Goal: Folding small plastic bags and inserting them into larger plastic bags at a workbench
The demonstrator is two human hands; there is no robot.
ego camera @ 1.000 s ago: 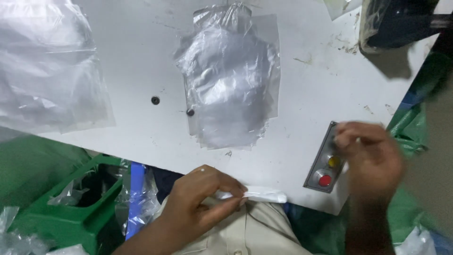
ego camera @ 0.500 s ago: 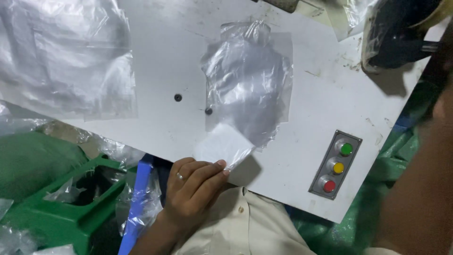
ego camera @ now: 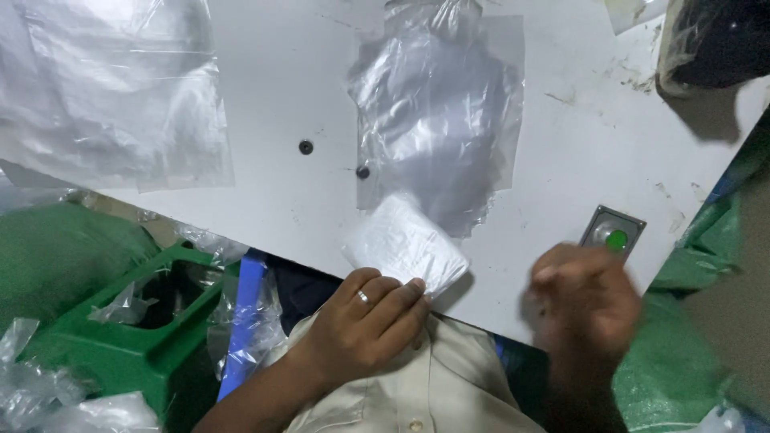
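Note:
My left hand sits at the near edge of the white table. Its fingertips pinch the corner of a folded white plastic packet that lies flat on the table. Just beyond the packet lies a crumpled clear plastic bag. My right hand is blurred and hovers over the lower part of a small grey button panel. Only the panel's green button shows. Whether the right hand touches a button is hidden.
A stack of clear plastic bags covers the table's left side. Two small black studs sit mid-table. A dark object stands at the top right corner. Below the table are a green crate, loose plastic and green sacking.
My left hand lifted the white packet from under the edge and laid it on the table. My right hand left the button panel, then came back over it.

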